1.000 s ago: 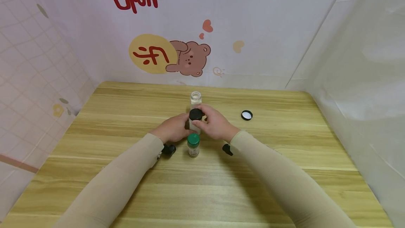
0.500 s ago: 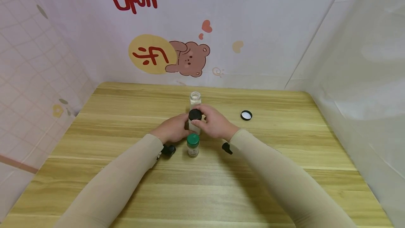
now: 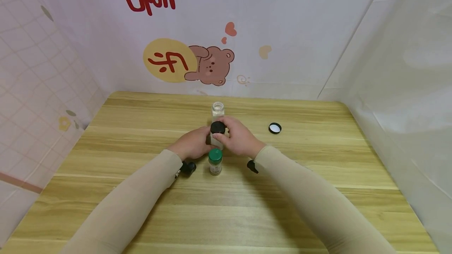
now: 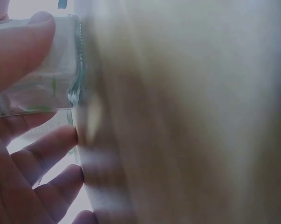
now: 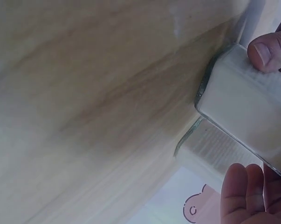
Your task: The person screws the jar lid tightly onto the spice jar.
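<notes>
A square clear glass jar (image 3: 217,141) with a black lid (image 3: 217,127) stands upright mid-table. My left hand (image 3: 192,143) grips its body from the left, and the left wrist view shows the thumb (image 4: 23,51) lying across the glass (image 4: 63,65). From the right, my right hand (image 3: 241,137) holds the lid between thumb and fingers. Just behind stands an open-mouthed glass jar (image 3: 217,109), partly hidden by the right hand. A smaller jar with a green cap (image 3: 215,156) is close in front. In the right wrist view, the gripped jar (image 5: 245,102) looks whitish.
A loose black lid (image 3: 275,128) with a white liner lies underside up on the wooden table (image 3: 226,218), right of the hands. A printed white backdrop (image 3: 282,22) stands behind the table. Black wrist devices (image 3: 188,167) hang below both sleeves.
The right hand has shifted very slightly on the lid. Both hands otherwise keep their hold, and the jars and loose lid stay where they are.
</notes>
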`<state>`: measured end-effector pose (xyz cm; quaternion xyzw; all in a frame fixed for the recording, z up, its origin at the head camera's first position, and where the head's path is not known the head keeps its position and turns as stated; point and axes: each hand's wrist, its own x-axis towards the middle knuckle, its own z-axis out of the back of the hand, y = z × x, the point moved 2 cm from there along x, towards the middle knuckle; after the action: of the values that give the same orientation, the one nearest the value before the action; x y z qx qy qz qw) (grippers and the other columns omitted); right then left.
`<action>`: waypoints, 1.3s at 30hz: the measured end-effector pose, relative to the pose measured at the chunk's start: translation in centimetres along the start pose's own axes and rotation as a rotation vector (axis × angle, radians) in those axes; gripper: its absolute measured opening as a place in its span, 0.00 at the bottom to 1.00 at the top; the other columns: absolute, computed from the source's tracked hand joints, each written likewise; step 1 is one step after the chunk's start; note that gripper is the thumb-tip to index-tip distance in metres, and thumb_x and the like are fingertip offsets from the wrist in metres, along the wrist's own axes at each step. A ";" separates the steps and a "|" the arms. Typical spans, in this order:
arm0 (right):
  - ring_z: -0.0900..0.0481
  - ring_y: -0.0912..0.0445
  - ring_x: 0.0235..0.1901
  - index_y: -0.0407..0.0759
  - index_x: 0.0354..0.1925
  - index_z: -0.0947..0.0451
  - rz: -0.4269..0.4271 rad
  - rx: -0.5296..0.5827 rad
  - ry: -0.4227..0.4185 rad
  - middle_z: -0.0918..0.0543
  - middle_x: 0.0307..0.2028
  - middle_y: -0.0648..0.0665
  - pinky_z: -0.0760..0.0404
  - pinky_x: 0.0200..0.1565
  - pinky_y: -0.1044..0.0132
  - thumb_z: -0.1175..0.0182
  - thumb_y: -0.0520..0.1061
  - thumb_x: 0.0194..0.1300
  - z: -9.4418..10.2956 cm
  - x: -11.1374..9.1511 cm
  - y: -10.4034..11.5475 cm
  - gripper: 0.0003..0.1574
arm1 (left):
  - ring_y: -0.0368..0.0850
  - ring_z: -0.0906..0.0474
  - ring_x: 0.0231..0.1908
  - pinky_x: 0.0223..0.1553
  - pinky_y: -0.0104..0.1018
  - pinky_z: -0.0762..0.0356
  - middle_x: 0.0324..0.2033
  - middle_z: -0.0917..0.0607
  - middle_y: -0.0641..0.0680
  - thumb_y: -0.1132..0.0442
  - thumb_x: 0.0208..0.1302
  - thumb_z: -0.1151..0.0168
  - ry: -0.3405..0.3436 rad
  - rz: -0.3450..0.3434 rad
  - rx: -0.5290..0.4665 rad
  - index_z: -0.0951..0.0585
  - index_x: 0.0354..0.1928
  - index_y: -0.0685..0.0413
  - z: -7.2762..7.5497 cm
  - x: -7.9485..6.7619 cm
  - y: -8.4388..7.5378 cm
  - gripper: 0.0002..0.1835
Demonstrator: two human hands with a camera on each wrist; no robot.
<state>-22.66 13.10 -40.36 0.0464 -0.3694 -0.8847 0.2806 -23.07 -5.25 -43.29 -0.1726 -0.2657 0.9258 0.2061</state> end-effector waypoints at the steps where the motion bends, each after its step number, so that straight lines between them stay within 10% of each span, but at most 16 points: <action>1: 0.21 0.50 0.57 0.41 0.62 0.24 0.002 -0.002 -0.004 0.19 0.60 0.43 0.21 0.59 0.52 0.36 0.50 0.77 0.0 0.0 0.0 0.23 | 0.53 0.21 0.65 0.68 0.55 0.25 0.65 0.19 0.53 0.46 0.71 0.30 0.000 0.000 0.001 0.30 0.76 0.37 0.0 0.0 0.0 0.35; 14: 0.25 0.46 0.67 0.39 0.74 0.32 -0.007 -0.014 0.059 0.24 0.69 0.39 0.23 0.67 0.50 0.40 0.51 0.80 0.2 0.1 0.2 0.33 | 0.54 0.22 0.66 0.69 0.56 0.26 0.67 0.20 0.53 0.46 0.72 0.31 0.003 0.001 -0.010 0.30 0.77 0.37 -0.1 0.1 0.0 0.34; 39: 0.21 0.48 0.63 0.41 0.64 0.25 -0.023 -0.069 -0.013 0.18 0.61 0.43 0.22 0.66 0.52 0.38 0.52 0.78 0.0 -0.2 0.8 0.24 | 0.53 0.20 0.63 0.67 0.54 0.24 0.64 0.18 0.54 0.45 0.71 0.30 -0.018 0.019 0.052 0.28 0.75 0.41 -0.3 0.2 0.1 0.34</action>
<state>-22.16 12.72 -39.83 0.0354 -0.3400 -0.9003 0.2694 -23.18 -5.09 -43.60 -0.1611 -0.2419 0.9358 0.1994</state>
